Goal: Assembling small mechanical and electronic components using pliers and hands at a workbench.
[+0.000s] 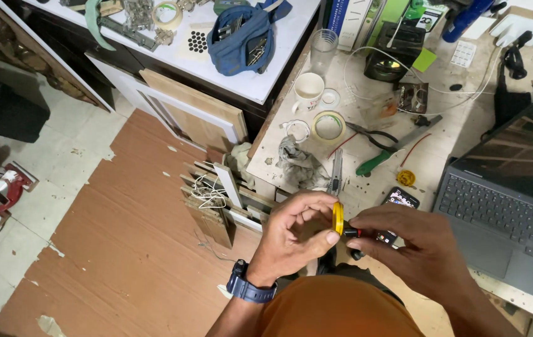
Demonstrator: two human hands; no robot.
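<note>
My left hand [294, 234] pinches a small yellow roll of tape [338, 218] edge-on between thumb and fingers. A dark blue watch sits on that wrist. My right hand [413, 246] meets it from the right and grips a small black part with a red band [354, 233] right against the roll. Both hands hover over the front edge of a wooden workbench [429, 165]. A black phone [399, 200] lies on the bench just behind my right hand, partly hidden by it.
An open laptop [510, 200] fills the bench's right side. Behind the hands lie a utility knife [336, 171], grey rag [298, 163], tape rolls [328, 126], white mug [308, 91], green-handled pliers [382, 153], cables. Wood offcuts [216, 200] stand on brown floor boards at left.
</note>
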